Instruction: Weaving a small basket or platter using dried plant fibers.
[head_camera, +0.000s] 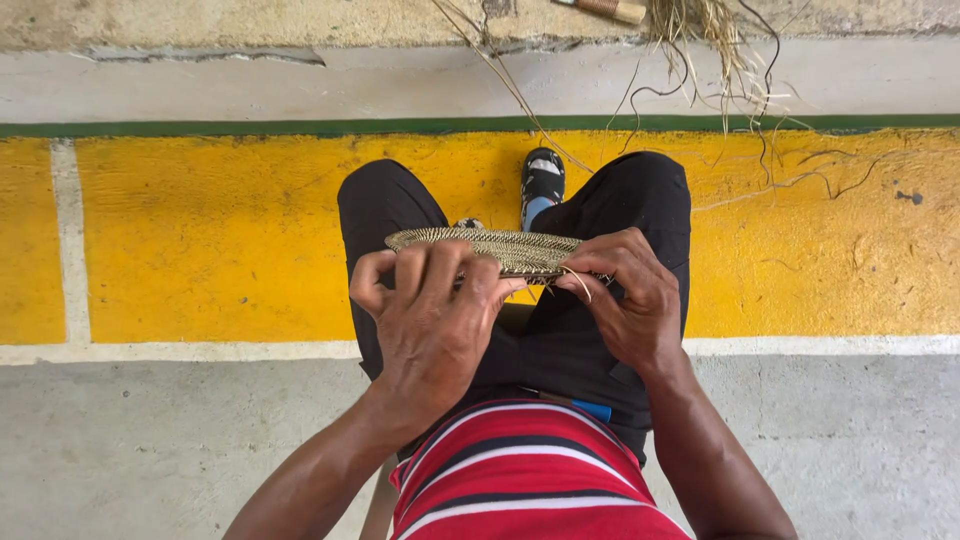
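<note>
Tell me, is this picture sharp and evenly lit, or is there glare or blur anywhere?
Head view: soft, even daylight, no glare, only faint shadow under the legs; the left hand, right hand and woven basket are sharp; the loose fibres at the top edge look slightly soft, and the wide lens bends the yellow floor band a little.

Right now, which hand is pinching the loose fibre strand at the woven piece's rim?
The right hand: its fingertips pinch a pale strand, while the left hand just grips the woven disc.
</note>
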